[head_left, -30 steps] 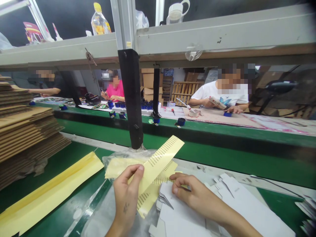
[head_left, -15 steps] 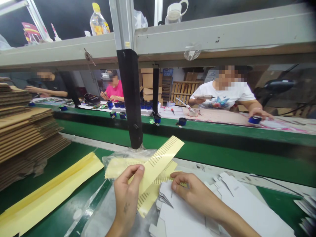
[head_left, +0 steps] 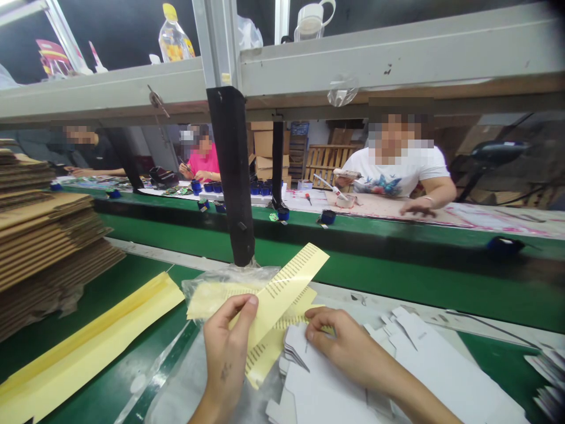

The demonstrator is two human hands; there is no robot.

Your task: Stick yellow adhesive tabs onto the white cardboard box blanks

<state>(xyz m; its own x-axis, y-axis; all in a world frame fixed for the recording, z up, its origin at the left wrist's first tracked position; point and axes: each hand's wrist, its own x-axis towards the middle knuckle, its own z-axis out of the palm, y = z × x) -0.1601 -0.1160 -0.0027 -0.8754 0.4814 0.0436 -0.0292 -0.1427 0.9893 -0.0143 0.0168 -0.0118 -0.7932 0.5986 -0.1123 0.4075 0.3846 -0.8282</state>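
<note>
In the head view, the only one I have, I see the left hand (head_left: 227, 338) clamped by thumb and finger on a yellow printed strip (head_left: 286, 282), which is raised in a slant over other yellow sheets (head_left: 260, 356). The right hand (head_left: 344, 338) is apart from the left one; its fingers are bent just over the near stack of white flat cartons (head_left: 318, 391). Whether they pinch something small, I cannot tell.

About the progress, I judge that the work is somewhere in the middle. The held strip carries many dark printed rows, so much of it seems to be left. The white cartons are all flat and not folded, in the near stack and also in the second stack (head_left: 445, 365) beside it. On this second one I notice a small grey mark, too small to read. How many pieces are finished, the view does not show.
</note>
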